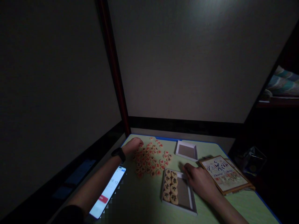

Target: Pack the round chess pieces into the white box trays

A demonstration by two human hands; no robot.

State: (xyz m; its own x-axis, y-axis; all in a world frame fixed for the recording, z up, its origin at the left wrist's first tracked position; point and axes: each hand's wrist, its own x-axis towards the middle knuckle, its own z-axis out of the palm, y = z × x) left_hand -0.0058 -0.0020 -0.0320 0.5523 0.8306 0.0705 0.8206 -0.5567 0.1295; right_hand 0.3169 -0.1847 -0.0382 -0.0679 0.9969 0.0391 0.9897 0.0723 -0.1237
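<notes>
My left hand [134,145], with a dark watch [118,153] on its wrist, reaches to the far left edge of a loose pile of round Chinese chess pieces [149,157]. Its fingers are bent and pressed together by the pieces; what they pinch is hidden. My right hand [196,175] is closed at the far right corner of a shallow white box [185,194], and anything in its fingers is out of sight. Two columns of chess pieces with dark characters [171,186] lie in the box's left half. The scattered pieces bear mostly red characters, some dark.
Behind the box lies an open white tray-like box part [187,150]. A Chinese chess package [225,174] is at the right, beside my right forearm. A lit phone [108,193] lies under my left forearm. Walls [177,62] stand behind the green table [140,202].
</notes>
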